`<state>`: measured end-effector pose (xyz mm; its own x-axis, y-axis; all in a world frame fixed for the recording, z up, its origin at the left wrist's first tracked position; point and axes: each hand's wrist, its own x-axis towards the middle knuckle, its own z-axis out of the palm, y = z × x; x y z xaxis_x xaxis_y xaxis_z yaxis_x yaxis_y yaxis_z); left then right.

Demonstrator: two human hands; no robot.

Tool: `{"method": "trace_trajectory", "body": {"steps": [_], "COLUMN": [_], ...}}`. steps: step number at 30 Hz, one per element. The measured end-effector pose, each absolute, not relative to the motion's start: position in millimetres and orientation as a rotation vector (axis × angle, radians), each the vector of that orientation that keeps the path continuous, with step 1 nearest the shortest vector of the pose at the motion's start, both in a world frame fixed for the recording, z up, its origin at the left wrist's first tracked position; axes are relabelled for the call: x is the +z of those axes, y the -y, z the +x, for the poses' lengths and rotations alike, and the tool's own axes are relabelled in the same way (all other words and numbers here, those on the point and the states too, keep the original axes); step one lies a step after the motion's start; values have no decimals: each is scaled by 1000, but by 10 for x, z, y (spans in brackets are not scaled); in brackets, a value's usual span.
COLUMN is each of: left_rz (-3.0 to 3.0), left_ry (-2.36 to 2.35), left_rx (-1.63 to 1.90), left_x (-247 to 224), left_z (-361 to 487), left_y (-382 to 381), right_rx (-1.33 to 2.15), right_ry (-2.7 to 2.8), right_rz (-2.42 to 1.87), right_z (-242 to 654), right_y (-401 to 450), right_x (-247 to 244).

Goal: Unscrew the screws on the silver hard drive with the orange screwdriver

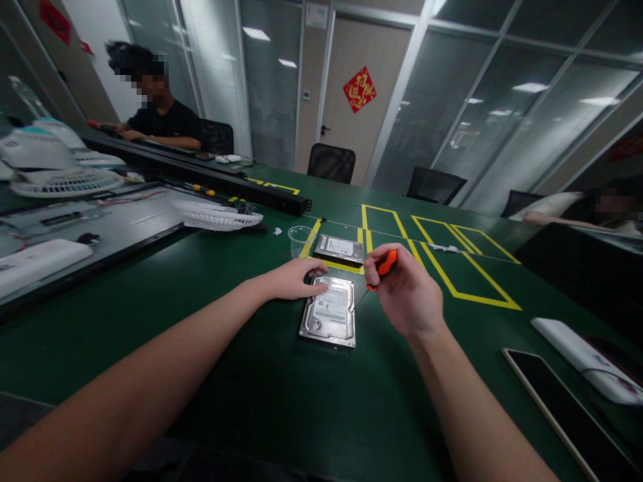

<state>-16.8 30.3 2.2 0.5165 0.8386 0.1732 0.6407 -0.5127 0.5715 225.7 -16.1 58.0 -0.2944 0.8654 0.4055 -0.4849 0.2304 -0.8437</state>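
Observation:
A silver hard drive [329, 314] with a white label lies flat on the green table. My left hand [296, 279] grips its far left corner, thumb on the top face and fingers curled at the far edge. In my right hand [409, 294] is a screwdriver [388, 262] with an orange and black handle. Its thin shaft slants down toward the drive's right edge; whether the tip touches a screw is too small to tell. Just beyond lies a second hard drive [339, 248] inside a yellow tape outline. A clear plastic cup [300, 241] stands to its left.
Yellow tape rectangles [465, 294] mark the green table [241, 415]. At left are a large metal panel [135, 214], a white fan grille [216, 214] and a long black bar [226, 184]. A phone [562, 408] and a white power strip [585, 358] lie at right. Other people sit beyond.

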Motion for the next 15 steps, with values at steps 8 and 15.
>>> {"method": "trace_trajectory", "body": {"steps": [8, 15], "left_rz": [2347, 2349], "left_ry": [-1192, -1184], "left_rx": [626, 636], "left_x": [-29, -32], "left_z": [-182, -180], "left_y": [-336, -340], "right_rx": [1395, 1386], "right_ry": [1283, 1263], "right_rz": [-409, -423], "right_z": [2235, 2251], "right_y": [191, 158], "right_x": [578, 560]}}
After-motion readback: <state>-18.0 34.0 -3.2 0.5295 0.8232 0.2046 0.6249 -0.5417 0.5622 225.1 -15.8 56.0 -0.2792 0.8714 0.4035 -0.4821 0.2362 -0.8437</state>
